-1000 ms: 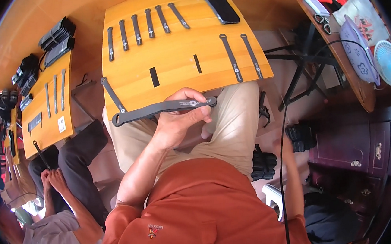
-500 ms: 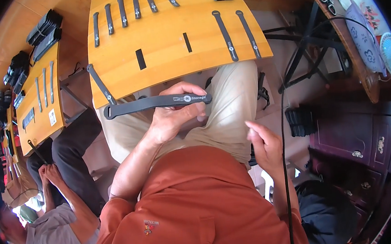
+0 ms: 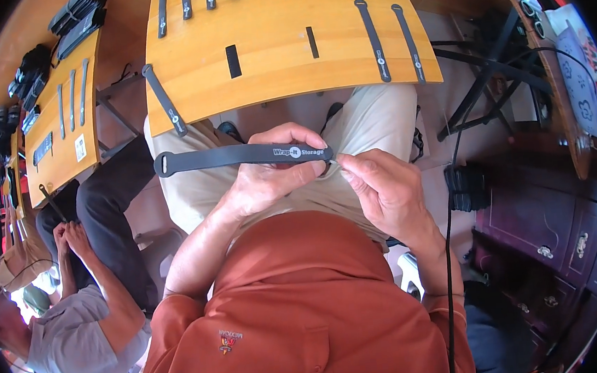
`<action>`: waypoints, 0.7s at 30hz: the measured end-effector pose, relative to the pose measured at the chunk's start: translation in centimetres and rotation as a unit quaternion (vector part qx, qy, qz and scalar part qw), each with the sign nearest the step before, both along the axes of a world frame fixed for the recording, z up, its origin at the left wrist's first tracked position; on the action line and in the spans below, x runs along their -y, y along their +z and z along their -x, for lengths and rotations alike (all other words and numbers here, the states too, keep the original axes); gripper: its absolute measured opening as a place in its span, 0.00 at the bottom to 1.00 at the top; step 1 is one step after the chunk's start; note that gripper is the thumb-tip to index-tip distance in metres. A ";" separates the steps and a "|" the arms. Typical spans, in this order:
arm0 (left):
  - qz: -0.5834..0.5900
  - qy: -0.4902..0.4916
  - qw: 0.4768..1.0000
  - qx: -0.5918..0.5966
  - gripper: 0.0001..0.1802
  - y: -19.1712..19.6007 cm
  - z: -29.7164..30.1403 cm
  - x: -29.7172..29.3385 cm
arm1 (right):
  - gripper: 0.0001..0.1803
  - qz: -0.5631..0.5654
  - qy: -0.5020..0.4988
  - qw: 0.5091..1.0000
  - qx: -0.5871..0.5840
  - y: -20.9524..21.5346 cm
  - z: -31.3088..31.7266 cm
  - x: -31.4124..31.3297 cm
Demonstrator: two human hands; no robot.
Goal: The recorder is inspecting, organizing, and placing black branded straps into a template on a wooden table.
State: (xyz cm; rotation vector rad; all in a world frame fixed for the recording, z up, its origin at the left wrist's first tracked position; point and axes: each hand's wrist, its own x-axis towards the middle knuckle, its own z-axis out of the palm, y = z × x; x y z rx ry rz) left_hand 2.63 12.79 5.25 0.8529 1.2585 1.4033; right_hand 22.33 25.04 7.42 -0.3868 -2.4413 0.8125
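Observation:
My left hand (image 3: 269, 178) is closed on a dark grey hook-and-loop strap (image 3: 218, 158), gripping its right end between thumb and fingers. The strap lies roughly level above my lap, with white print near the held end and a slotted, rounded head at its far left. My right hand (image 3: 387, 189) is at that held end, thumb and forefinger pinched together. A thin pale bit shows at its fingertips, too small to make out. On the yellow table ahead, a like strap (image 3: 164, 99) hangs over the near-left edge.
The yellow table (image 3: 267, 72) bears several more straps, two short black strips and a dark stack. To the left, another person (image 3: 76, 241) sits at a second table with straps. A black cable (image 3: 451, 272) hangs on my right, near dark red drawers (image 3: 521, 217).
My right hand has come up and inward from my right side to the strap's end, fingers now pinched. My left hand still holds the strap. The view has shifted slightly.

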 end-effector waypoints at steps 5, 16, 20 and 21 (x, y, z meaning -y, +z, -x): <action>0.005 -0.003 1.000 0.029 0.12 -0.2 0.1 0.4 | 0.16 -0.015 0.012 1.000 -0.012 0.0 0.4 0.5; 0.026 -0.024 0.999 -0.017 0.11 0.0 0.2 0.5 | 0.13 -0.016 0.025 0.998 0.047 0.6 0.4 0.7; 0.036 -0.015 0.999 -0.028 0.11 0.1 -0.1 0.6 | 0.16 -0.039 0.005 0.999 0.036 0.0 0.4 1.3; 0.030 -0.007 0.998 -0.046 0.11 -0.1 -0.3 0.7 | 0.16 -0.038 0.005 0.999 0.036 -0.3 0.4 1.5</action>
